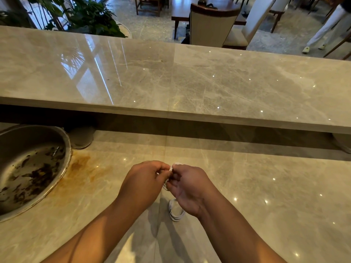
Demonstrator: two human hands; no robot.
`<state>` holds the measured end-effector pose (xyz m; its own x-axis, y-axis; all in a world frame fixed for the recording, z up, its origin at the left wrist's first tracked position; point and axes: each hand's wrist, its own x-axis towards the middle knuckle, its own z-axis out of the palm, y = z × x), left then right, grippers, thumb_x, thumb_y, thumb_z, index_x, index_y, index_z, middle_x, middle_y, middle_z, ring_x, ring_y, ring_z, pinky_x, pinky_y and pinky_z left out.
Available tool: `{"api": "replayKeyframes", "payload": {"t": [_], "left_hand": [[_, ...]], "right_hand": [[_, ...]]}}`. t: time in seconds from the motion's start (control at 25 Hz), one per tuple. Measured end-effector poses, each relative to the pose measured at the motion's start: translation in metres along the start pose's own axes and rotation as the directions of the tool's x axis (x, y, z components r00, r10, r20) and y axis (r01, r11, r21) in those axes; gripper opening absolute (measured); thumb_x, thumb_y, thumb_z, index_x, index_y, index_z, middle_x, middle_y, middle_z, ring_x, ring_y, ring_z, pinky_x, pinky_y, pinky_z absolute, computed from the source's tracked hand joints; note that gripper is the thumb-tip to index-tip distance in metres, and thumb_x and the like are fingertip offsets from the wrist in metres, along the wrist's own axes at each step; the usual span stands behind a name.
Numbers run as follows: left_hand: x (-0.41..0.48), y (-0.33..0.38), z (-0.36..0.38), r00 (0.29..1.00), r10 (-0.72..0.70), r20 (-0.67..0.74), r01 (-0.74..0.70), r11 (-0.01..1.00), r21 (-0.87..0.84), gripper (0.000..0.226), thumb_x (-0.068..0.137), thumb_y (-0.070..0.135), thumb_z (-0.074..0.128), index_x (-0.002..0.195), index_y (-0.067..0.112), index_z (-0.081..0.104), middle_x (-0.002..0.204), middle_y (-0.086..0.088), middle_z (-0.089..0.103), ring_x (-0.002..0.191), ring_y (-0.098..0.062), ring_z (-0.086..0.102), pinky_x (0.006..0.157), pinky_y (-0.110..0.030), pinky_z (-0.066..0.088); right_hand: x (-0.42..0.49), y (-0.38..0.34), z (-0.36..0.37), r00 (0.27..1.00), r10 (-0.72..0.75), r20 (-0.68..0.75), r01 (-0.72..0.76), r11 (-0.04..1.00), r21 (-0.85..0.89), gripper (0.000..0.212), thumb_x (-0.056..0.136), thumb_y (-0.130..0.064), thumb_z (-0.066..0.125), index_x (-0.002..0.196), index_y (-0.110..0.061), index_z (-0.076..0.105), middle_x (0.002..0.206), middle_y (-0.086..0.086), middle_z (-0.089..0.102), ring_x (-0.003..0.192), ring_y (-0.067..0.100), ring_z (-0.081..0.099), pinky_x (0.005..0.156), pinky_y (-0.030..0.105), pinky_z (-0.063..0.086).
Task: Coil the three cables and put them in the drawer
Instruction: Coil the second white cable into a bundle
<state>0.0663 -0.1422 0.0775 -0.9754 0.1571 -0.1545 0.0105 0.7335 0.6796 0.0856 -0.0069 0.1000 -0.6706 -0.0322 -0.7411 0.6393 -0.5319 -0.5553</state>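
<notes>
Both hands meet over the lower marble counter, near its middle. My left hand point(147, 180) and my right hand point(187, 186) pinch a small white cable coil point(173, 166) between their fingertips; most of it is hidden by the fingers. A loop of this cable shows between the palms. A second white cable point(175, 210) lies coiled on the counter just below my right hand, partly covered by the wrist. No third cable and no drawer are in view.
A round steel sink point(28, 168) with dark stains is set into the counter at left, rust marks beside it. A raised marble bar top point(190, 82) runs across behind. Beyond it are chairs point(210, 27), plants and a walking person.
</notes>
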Motion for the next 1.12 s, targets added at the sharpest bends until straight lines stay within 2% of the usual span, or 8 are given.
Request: {"api": "replayKeyframes", "payload": {"t": [0.12, 0.24, 0.32, 0.44, 0.56, 0.72, 0.88, 1.12], "left_hand": [[0.007, -0.006, -0.004, 0.976, -0.139, 0.170, 0.166, 0.973, -0.158, 0.007, 0.092, 0.030, 0.077, 0.095, 0.034, 0.080, 0.077, 0.012, 0.079, 0.069, -0.001, 0.072, 0.062, -0.020, 0.057], [0.007, -0.016, -0.004, 0.956, -0.197, 0.218, 0.263, 0.903, -0.340, 0.009, 0.092, 0.019, 0.078, 0.089, 0.027, 0.082, 0.078, 0.003, 0.080, 0.064, -0.008, 0.071, 0.057, -0.021, 0.054], [0.004, -0.023, 0.000, 0.942, -0.261, 0.210, 0.329, 0.842, -0.427, 0.007, 0.091, 0.016, 0.079, 0.091, 0.021, 0.083, 0.078, -0.005, 0.080, 0.064, -0.012, 0.068, 0.059, -0.026, 0.054], [0.003, -0.033, 0.008, 0.920, -0.346, 0.187, 0.391, 0.762, -0.516, 0.005, 0.091, 0.016, 0.078, 0.090, 0.020, 0.082, 0.082, -0.007, 0.081, 0.073, -0.018, 0.072, 0.071, -0.037, 0.059], [0.006, -0.038, 0.015, 0.925, -0.339, 0.169, 0.377, 0.780, -0.499, 0.005, 0.090, 0.019, 0.080, 0.090, 0.024, 0.082, 0.082, 0.002, 0.082, 0.077, -0.018, 0.076, 0.070, -0.031, 0.061], [0.009, -0.044, 0.032, 0.923, -0.339, 0.185, 0.386, 0.798, -0.462, 0.008, 0.087, 0.022, 0.084, 0.088, 0.029, 0.080, 0.081, 0.005, 0.082, 0.079, -0.016, 0.077, 0.066, -0.025, 0.058], [0.017, -0.058, 0.052, 0.917, -0.356, 0.178, 0.397, 0.792, -0.463, 0.010, 0.087, 0.021, 0.084, 0.091, 0.029, 0.078, 0.082, 0.003, 0.081, 0.079, -0.014, 0.076, 0.068, -0.026, 0.056], [0.041, -0.081, 0.083, 0.930, -0.337, 0.142, 0.366, 0.861, -0.352, 0.015, 0.085, 0.025, 0.084, 0.098, 0.026, 0.078, 0.083, 0.002, 0.079, 0.083, -0.014, 0.075, 0.077, -0.034, 0.059]], "right_hand": [[-0.001, 0.000, -0.006, 0.997, 0.059, 0.051, -0.053, 0.993, -0.107, 0.028, 0.109, -0.001, 0.047, 0.106, 0.011, 0.072, 0.107, 0.025, 0.082, 0.102, 0.032, 0.079, 0.101, 0.043, 0.060], [-0.002, -0.003, -0.011, 0.992, 0.095, 0.086, -0.069, 0.962, -0.264, 0.026, 0.108, -0.001, 0.049, 0.109, 0.008, 0.074, 0.091, 0.015, 0.079, 0.076, 0.015, 0.073, 0.091, 0.033, 0.060], [-0.003, -0.006, -0.016, 0.994, 0.071, 0.081, -0.032, 0.913, -0.406, 0.025, 0.108, -0.003, 0.052, 0.116, 0.006, 0.074, 0.098, 0.015, 0.074, 0.083, 0.014, 0.072, 0.096, 0.032, 0.060], [-0.004, -0.007, -0.030, 0.986, -0.145, 0.079, 0.162, 0.756, -0.635, 0.021, 0.108, -0.015, 0.060, 0.118, -0.007, 0.077, 0.102, 0.005, 0.080, 0.087, 0.019, 0.079, 0.081, 0.030, 0.066], [0.009, 0.001, -0.052, 0.943, -0.333, 0.017, 0.223, 0.592, -0.775, 0.017, 0.100, -0.025, 0.073, 0.113, -0.016, 0.078, 0.092, 0.003, 0.081, 0.071, 0.019, 0.079, 0.065, 0.032, 0.067], [0.038, 0.022, -0.063, 0.970, -0.242, -0.032, 0.141, 0.659, -0.739, 0.013, 0.096, -0.022, 0.078, 0.096, -0.008, 0.080, 0.083, 0.011, 0.082, 0.061, 0.022, 0.076, 0.069, 0.044, 0.067], [0.070, 0.030, -0.070, 0.969, -0.237, -0.071, 0.094, 0.619, -0.780, 0.020, 0.096, -0.016, 0.076, 0.084, 0.000, 0.079, 0.076, 0.017, 0.081, 0.064, 0.030, 0.078, 0.070, 0.045, 0.068], [0.116, 0.033, -0.076, 0.945, -0.322, -0.062, 0.053, 0.336, -0.940, 0.026, 0.090, -0.027, 0.075, 0.070, -0.011, 0.077, 0.065, 0.009, 0.078, 0.062, 0.028, 0.078, 0.070, 0.048, 0.068]]}}
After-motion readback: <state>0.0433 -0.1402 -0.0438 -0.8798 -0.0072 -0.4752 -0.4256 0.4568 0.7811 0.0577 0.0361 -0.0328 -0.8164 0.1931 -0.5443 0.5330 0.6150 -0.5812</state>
